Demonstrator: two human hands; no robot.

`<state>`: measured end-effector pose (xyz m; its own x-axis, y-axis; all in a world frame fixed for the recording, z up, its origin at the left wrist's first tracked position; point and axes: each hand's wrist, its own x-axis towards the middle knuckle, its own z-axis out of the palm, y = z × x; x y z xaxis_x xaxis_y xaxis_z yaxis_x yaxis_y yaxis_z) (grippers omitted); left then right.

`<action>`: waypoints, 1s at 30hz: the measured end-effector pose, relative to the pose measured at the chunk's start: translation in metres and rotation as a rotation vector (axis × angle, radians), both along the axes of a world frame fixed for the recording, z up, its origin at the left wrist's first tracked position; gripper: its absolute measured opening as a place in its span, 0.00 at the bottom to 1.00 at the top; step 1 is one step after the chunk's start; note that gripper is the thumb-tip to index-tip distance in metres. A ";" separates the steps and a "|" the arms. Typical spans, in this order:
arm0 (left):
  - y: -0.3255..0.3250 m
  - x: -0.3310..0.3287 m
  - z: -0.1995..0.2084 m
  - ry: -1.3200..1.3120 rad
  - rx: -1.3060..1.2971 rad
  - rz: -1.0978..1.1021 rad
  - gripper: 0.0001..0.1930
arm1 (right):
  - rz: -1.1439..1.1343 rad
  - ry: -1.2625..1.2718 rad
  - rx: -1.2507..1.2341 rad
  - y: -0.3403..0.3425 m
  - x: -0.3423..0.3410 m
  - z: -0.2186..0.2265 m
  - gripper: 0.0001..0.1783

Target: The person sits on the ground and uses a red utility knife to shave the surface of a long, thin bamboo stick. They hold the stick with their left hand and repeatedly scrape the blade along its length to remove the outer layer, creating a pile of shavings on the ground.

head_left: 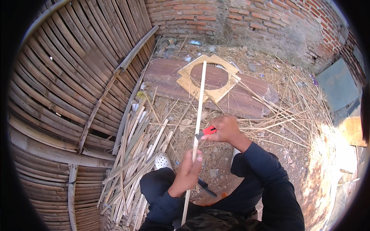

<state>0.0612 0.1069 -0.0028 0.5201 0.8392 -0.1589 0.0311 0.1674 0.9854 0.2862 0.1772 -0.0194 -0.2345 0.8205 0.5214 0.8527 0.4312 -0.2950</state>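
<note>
A long pale bamboo strip (200, 101) runs away from me, from my lap toward the far board. My left hand (186, 172) is closed around its lower part, thumb along the strip. In my right hand (224, 130) is a red-handled knife (209, 131), gripped with the fingers closed round the handle. Its short grey blade lies against the strip, just above my left hand. Beyond, the strip's far end overlaps a light wooden board with a round hole (184, 81). A dark-bladed tool (207, 187) lies on the ground between my legs, partly hidden.
A pile of split bamboo strips (129, 169) lies at my left, next to a slatted bamboo wall (73, 77). Ahead, a brown plank (162, 75) rests on ground strewn with shavings. A brick wall (266, 30) closes the back; a grey-green panel (339, 85) leans at right.
</note>
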 end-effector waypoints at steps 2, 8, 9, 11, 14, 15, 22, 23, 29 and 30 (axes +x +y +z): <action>-0.002 0.002 0.000 -0.014 0.003 -0.020 0.09 | -0.026 -0.019 0.019 0.004 0.006 0.001 0.35; -0.008 0.001 0.001 -0.010 0.036 -0.059 0.09 | -0.196 -0.011 -0.034 0.013 0.019 0.000 0.36; -0.011 0.001 0.001 -0.003 0.023 -0.075 0.09 | -0.254 0.016 -0.042 0.017 0.025 0.000 0.38; -0.018 0.001 0.006 -0.037 -0.024 -0.114 0.09 | -0.321 0.032 -0.042 0.021 0.036 0.002 0.38; -0.022 0.000 0.002 -0.022 0.061 -0.147 0.10 | -0.355 0.009 -0.013 0.027 0.053 0.002 0.35; -0.025 -0.001 0.003 0.002 0.052 -0.162 0.10 | -0.368 0.007 0.002 0.031 0.059 0.001 0.35; -0.040 -0.003 0.017 0.006 0.089 -0.237 0.11 | -0.366 0.002 0.119 0.035 0.090 0.009 0.37; -0.041 -0.004 0.015 0.019 0.099 -0.247 0.11 | -0.350 0.003 0.145 0.035 0.091 0.010 0.37; -0.043 -0.006 0.020 0.072 0.140 -0.264 0.12 | -0.302 -0.019 0.223 0.036 0.095 0.013 0.38; -0.044 -0.007 0.019 0.083 0.147 -0.266 0.12 | -0.298 -0.024 0.241 0.036 0.096 0.012 0.38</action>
<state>0.0545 0.0630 0.0163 0.7146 0.6928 -0.0971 0.1361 -0.0015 0.9907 0.3823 0.2132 -0.0069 -0.0182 0.7088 0.7052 0.9565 0.2177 -0.1942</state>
